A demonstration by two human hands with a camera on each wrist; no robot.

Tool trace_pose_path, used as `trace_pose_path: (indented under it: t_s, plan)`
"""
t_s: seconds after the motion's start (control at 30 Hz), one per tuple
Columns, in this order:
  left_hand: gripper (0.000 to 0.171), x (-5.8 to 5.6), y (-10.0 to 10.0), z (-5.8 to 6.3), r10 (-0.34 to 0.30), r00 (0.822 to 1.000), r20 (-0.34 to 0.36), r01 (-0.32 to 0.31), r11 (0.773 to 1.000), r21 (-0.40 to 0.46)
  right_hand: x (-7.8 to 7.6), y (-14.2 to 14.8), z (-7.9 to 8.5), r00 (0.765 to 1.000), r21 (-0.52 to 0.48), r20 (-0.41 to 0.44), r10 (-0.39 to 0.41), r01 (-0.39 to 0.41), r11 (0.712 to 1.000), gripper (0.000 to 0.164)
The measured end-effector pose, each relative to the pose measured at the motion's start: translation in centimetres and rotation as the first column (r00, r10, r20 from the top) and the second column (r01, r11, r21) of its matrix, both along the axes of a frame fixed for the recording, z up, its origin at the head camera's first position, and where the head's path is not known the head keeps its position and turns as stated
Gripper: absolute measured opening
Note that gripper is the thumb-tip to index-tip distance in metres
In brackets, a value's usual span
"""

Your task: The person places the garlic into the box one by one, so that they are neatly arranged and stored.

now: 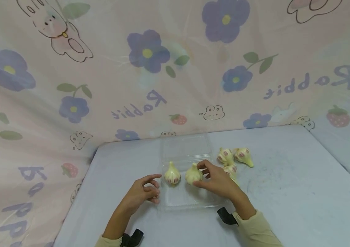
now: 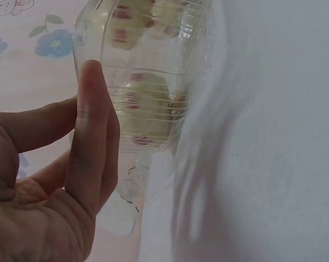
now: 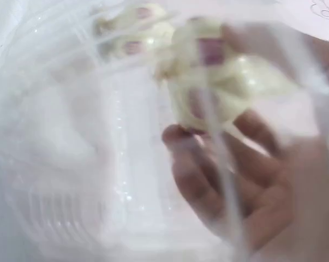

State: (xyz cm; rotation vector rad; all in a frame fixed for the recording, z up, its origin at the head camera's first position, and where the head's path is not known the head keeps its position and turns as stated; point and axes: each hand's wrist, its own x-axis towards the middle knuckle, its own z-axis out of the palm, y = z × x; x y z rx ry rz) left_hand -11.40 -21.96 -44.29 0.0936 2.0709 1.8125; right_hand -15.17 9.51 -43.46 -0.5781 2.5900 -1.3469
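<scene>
In the head view, the right hand (image 1: 218,180) is gripping a garlic bulb (image 1: 193,174) between thumb and fingers over the right half of a clear plastic box (image 1: 175,199). Whether that bulb is touching the box floor, I cannot tell. A second bulb (image 1: 172,175) is sitting inside, on the left. The lid (image 1: 185,146) is lying open at the far side. The left hand (image 1: 139,192) is holding nothing; its fingers are relaxing, loosely bent, beside the box's left edge. Three other bulbs (image 1: 225,156) are lying close together on the white table (image 1: 292,178), just right of the box. A cloth with flowers and rabbits (image 1: 181,82) is hanging behind.

In the left wrist view, nearly straight fingers are reaching up against the ribbed box wall, and a bulb is showing through it.

In the right wrist view, which is blurring, bent fingers are holding the bulb, seen through clear plastic; another bulb is showing beyond.
</scene>
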Motion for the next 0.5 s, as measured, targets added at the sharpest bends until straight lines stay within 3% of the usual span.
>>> trace_pose_path:
  t_s: [0.5]
  plan:
    - [0.066,0.1,0.1,0.1,-0.017,1.000,0.007,0.017,1.000,0.026,-1.2,-3.2,-1.7,0.996,0.113,-0.076,-0.053,0.061,0.992,0.046]
